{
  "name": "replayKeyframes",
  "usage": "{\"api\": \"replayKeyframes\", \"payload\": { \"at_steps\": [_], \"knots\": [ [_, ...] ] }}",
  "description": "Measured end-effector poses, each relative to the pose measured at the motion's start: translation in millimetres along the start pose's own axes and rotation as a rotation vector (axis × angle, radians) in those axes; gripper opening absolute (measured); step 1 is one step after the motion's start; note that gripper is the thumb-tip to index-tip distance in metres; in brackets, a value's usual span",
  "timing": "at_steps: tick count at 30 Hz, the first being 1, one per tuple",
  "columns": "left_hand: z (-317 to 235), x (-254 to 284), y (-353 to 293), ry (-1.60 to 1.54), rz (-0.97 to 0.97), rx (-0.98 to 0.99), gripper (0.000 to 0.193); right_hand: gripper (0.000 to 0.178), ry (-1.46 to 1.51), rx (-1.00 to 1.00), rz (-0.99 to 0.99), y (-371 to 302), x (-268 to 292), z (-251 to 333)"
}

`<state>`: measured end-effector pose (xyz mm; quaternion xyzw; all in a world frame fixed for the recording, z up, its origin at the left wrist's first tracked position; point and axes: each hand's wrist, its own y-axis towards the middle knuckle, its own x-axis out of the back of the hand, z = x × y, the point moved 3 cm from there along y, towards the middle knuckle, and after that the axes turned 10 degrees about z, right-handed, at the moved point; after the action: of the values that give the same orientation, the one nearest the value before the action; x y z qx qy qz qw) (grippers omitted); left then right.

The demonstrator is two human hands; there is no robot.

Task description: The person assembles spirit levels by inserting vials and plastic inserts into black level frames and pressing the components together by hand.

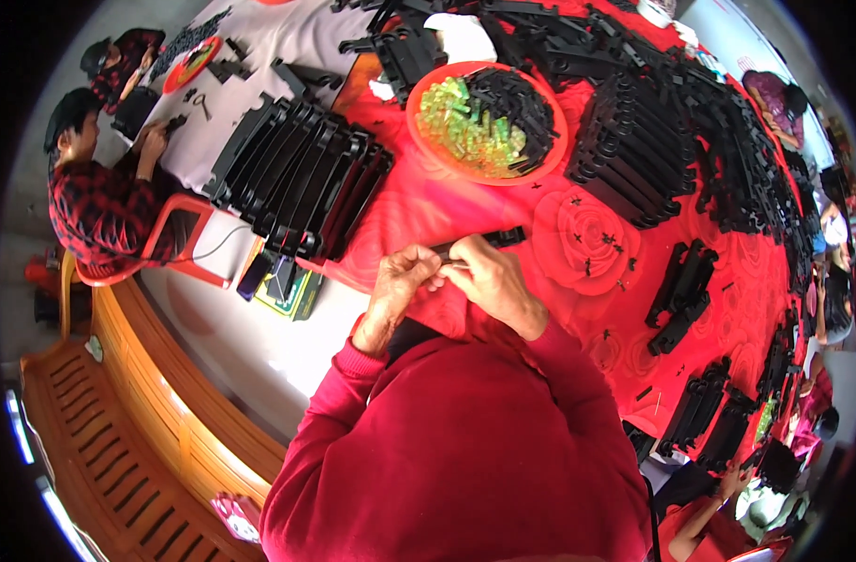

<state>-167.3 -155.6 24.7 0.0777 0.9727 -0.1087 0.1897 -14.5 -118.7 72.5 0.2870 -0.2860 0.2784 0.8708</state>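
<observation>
My left hand [403, 284] and my right hand [495, 284] meet over the near edge of the red-covered table. Both are closed, with thumbs and fingertips pinched close together. Whatever they pinch is too small and too covered by fingers to name. A black plastic bar [508, 237] shows just beyond my right hand; whether it is held or lies on the cloth I cannot tell. Farther off stands a red round tray [415, 139], holding yellow-green translucent pieces [465, 129] and slim black parts [522, 108].
Stacked black plastic frames stand at left [292, 178] and right [629, 155]. Loose black parts [742, 169] heap along the far right, and small black bits [592, 242] dot the red tablecloth [568, 304]. A person [100, 211] works at left; a wooden bench [119, 450] is behind.
</observation>
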Motion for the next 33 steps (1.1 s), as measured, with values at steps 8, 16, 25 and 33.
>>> {"api": "replayKeyframes", "payload": {
  "at_steps": [8, 16, 25, 33],
  "knots": [
    [14.2, -11.4, -0.8, 0.046, -0.008, -0.084, 0.008, 0.015, 0.847, -0.433, -0.245, -25.2, -14.1, -30.7],
    [11.0, -15.2, -12.0, 0.424, -0.06, -0.195, 0.012, 0.012, 0.853, -0.602, -0.208, -35.7, -8.5, -28.4],
    [-23.9, 18.6, -23.3, 1.264, -0.333, -0.558, 0.025, 0.01, 0.665, -0.581, -0.391, -21.5, -4.6, -58.7],
    [-12.7, 8.2, -19.2, 1.361, -0.183, -0.598, 0.034, 0.013, 0.634, -0.59, -0.504, -19.3, -31.9, -56.7]
  ]
}}
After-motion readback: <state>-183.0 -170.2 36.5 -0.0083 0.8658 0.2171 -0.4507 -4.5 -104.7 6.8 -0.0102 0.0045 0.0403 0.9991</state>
